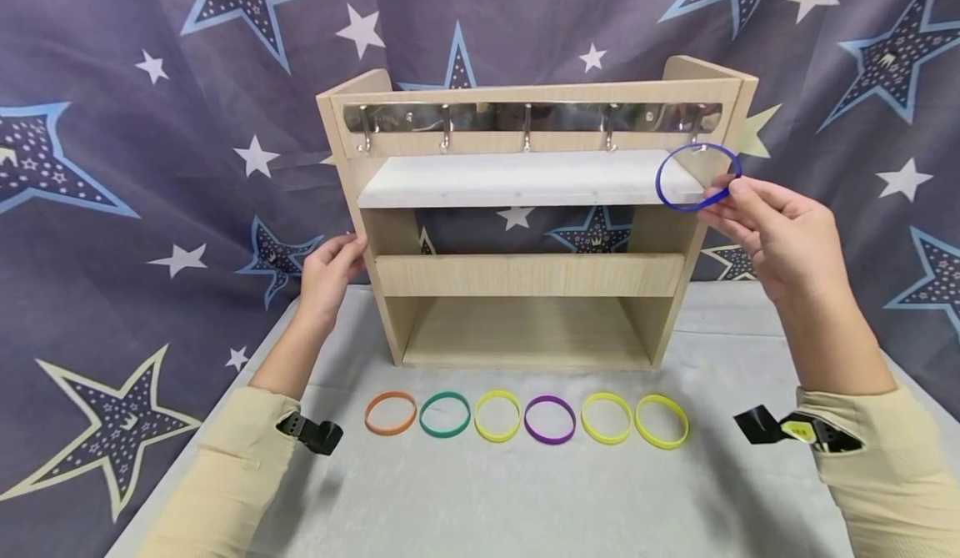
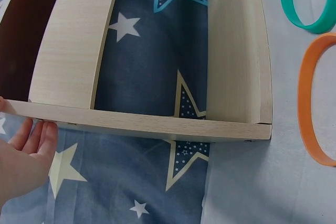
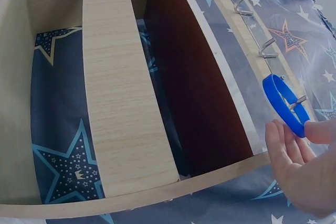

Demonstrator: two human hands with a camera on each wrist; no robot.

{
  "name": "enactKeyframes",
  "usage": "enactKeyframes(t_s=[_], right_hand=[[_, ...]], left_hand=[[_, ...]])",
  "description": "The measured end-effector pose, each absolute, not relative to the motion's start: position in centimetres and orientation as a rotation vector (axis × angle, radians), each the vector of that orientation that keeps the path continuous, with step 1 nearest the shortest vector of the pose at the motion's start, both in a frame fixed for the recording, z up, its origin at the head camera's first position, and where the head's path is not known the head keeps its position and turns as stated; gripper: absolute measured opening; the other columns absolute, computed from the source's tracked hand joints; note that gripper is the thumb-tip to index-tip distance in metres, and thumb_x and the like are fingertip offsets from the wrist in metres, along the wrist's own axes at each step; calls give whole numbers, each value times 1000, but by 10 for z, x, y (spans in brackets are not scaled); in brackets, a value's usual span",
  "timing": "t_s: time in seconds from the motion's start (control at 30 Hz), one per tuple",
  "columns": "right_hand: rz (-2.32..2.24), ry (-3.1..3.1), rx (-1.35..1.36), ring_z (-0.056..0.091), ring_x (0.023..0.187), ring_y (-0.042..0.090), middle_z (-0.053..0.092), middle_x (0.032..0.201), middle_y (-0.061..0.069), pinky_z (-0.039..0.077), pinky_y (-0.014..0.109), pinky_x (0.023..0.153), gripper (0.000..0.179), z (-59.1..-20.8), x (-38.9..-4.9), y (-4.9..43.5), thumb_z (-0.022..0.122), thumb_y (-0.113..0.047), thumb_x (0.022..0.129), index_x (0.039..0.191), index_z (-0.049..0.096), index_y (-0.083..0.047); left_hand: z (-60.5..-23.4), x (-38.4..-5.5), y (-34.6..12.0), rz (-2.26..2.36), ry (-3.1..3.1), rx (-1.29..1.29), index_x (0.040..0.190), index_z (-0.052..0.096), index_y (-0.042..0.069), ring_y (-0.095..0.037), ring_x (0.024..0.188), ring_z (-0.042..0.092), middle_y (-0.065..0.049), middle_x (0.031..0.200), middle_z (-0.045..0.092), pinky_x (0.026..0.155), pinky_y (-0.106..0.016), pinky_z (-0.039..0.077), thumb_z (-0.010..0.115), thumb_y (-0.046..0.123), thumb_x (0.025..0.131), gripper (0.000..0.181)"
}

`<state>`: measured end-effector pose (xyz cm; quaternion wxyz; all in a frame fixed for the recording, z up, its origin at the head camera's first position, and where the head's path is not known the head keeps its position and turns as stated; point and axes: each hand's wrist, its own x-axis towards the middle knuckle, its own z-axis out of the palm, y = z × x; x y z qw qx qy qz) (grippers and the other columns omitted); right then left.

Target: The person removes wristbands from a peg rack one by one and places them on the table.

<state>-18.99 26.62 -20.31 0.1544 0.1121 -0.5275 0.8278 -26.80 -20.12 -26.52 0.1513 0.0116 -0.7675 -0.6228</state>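
My right hand (image 1: 798, 233) pinches a blue wristband (image 1: 660, 187) between thumb and fingers at the right end of the metal hook rail (image 1: 487, 116). In the right wrist view, the tip of the end hook (image 3: 298, 101) shows through the opening of the wristband (image 3: 278, 100). Whether the band bears on the hook, I cannot tell. My left hand (image 1: 327, 279) holds the left side panel of the wooden shelf unit (image 1: 525, 276). In the left wrist view, the fingers (image 2: 47, 140) lie along the panel's outer face, with the thumb at its front edge.
A row of wristbands lies on the grey cloth before the shelf: orange (image 1: 367, 421), green (image 1: 423, 424), purple (image 1: 529, 429) and several yellow ones (image 1: 480, 430). The unit has a white upper shelf (image 1: 517, 178). Behind hangs a star-patterned curtain (image 1: 525, 7).
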Motion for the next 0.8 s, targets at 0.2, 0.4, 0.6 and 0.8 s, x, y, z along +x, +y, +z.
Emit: enactKeyframes(t_s=[0.2,0.4,0.6,0.8], right_hand=[[2400,-1479,327,74,80,17,76,90,7,61,27,72,16,-199,-187,264,69,-6,85,99,73,1],[2413,-1475,359,74,83,17,76,92,8,61,28,74,18,-199,-184,265,67,-6,87,102,72,3],[2462,-1461,402,74,86,19,75,94,10,61,29,76,19,-202,-182,268,62,-4,90,106,70,4],[2564,-1341,510,74,86,24,75,93,16,61,32,77,19,-203,-182,271,54,1,94,104,69,8]], left_hand=[[-265,-268,-201,-1801,-2192,21,133,52,-2,4,92,59,1,115,58,98,-17,51,53,33,97,51],[-265,-268,-201,-1817,-2180,23,133,52,-2,4,91,59,7,107,59,95,-15,52,54,33,97,51],[-266,-268,-201,-1819,-2176,14,133,52,-3,5,91,60,9,105,58,94,-14,52,54,33,96,51],[-266,-268,-201,-1831,-2165,11,133,51,-4,5,89,60,14,99,57,95,-15,52,55,32,96,52]])
